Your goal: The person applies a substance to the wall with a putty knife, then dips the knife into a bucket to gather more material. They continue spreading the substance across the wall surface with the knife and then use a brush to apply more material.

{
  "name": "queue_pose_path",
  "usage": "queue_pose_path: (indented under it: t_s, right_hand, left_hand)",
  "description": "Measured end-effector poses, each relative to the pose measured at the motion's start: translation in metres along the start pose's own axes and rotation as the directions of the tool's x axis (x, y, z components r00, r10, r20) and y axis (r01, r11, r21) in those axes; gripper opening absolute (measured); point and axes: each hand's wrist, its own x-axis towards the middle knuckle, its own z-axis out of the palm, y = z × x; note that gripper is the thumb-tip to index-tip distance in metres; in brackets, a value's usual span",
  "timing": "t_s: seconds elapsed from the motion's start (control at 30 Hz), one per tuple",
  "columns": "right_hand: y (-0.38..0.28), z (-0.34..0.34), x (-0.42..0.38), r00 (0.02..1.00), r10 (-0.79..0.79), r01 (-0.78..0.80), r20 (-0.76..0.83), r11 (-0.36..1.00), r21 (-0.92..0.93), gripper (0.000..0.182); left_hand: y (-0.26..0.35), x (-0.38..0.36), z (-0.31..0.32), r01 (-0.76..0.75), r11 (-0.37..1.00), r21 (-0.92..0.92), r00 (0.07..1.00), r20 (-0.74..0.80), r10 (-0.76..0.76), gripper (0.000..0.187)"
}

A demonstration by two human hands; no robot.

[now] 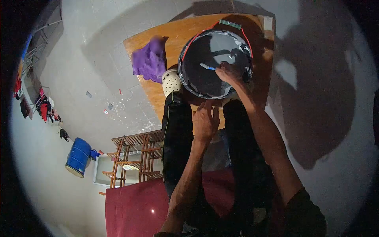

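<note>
A wide round bucket (184, 81) with a dark inside and mottled grey sides stands on a wooden board between my feet. Its red bail carries a green grip (230, 24) at the far side. Over the bucket's mouth, my right hand (229, 74) is closed on a slim tool (206, 66) with a blue handle and a pale head; its exact kind is unclear. My left hand (206, 121) is below the near rim, its fingers extended and partly spread, with fingertips close to the bucket's wall. Nothing shows in that hand.
On the orange-brown board (152, 32), a purple cloth (150, 63) lies left of the bucket, beside my cream clog (171, 82). Further left are a wooden rack (138, 138), a blue drum (78, 154) and scattered clothes (45, 106). Small scraps dot the floor.
</note>
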Motion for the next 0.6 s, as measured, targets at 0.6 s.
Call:
queue_pose_path:
  t_s: [0.6]
  right_hand:
    - [0.017, 0.003, 0.001, 0.878, -0.111, -0.010, 0.465, 0.968, 0.251, 0.026]
  left_hand:
    - [0.003, -0.008, 0.013, -0.010, 0.996, 0.088, 0.998, 0.061, 0.005, 0.016]
